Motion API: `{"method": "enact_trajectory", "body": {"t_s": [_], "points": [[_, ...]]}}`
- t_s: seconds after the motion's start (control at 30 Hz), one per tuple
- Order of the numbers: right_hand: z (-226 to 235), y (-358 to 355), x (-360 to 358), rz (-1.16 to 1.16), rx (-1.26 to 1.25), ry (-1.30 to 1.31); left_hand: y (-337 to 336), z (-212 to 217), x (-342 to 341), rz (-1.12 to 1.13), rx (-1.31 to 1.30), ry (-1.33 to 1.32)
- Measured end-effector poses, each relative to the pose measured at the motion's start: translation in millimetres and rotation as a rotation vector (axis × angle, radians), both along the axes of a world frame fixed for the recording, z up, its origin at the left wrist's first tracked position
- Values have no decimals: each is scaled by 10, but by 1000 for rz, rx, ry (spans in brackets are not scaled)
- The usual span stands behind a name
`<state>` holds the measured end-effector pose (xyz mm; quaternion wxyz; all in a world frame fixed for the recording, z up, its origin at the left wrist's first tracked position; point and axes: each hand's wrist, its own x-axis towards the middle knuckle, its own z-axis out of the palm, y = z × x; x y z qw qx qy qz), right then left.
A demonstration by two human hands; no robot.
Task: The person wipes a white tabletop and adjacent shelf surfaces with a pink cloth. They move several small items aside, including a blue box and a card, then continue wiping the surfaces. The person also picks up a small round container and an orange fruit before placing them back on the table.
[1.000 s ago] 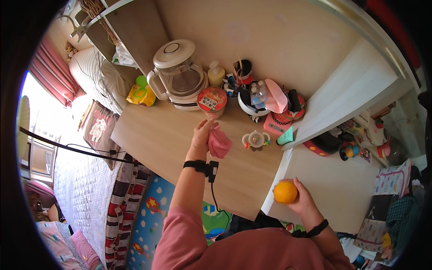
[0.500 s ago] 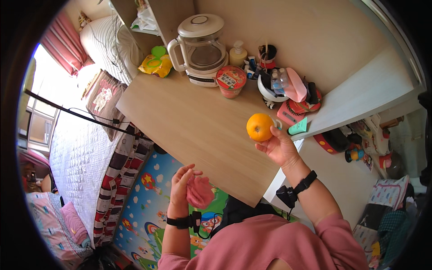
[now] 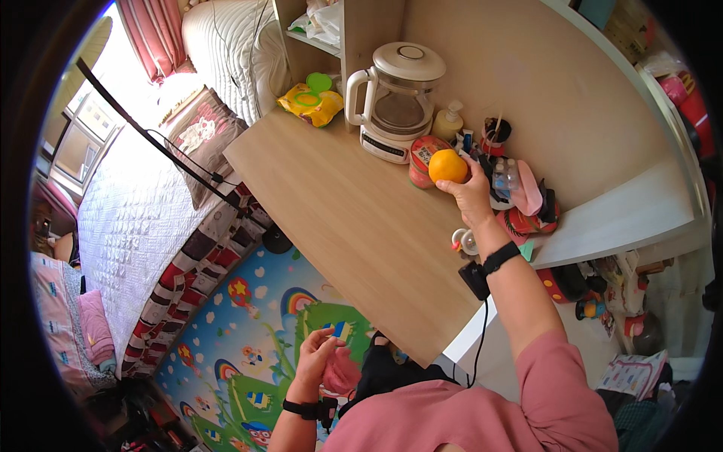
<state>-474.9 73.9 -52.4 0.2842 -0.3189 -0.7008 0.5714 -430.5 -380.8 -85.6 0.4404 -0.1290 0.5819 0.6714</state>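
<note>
My right hand (image 3: 473, 197) is closed round an orange (image 3: 447, 166), held up over the back of the wooden desk (image 3: 339, 196). Behind the orange, partly covered by it, stands a round red-lidded tub (image 3: 419, 175). My left hand (image 3: 312, 360) is low, off the desk's front edge, with a crumpled pink cloth (image 3: 342, 369) in its grasp. On the desk below my right forearm lies a small round whitish item (image 3: 465, 241) with an orange bit; its kind is unclear.
A glass kettle on a white base (image 3: 405, 98) stands at the back, beside a yellow wipes pack (image 3: 310, 102). A pump bottle (image 3: 449, 120), small clear bottles (image 3: 506, 175) and a pink pouch (image 3: 527, 192) crowd the back right. A bed (image 3: 135, 218) lies left, beyond a patterned mat (image 3: 256, 324).
My right hand has carried the orange away from me, toward the tub. The small whitish item now shows on the desk. The view has shifted, and my left hand still holds the cloth.
</note>
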Motion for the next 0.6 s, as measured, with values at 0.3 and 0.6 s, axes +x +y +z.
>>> {"method": "enact_trajectory", "body": {"t_s": [0.3,0.6], "points": [[-214,114,-513,-31,5,1,-348,-55,172,34,-108,37],[35,-196,-336,174,309,108,-458,-216,218,-31,-86,83]]}}
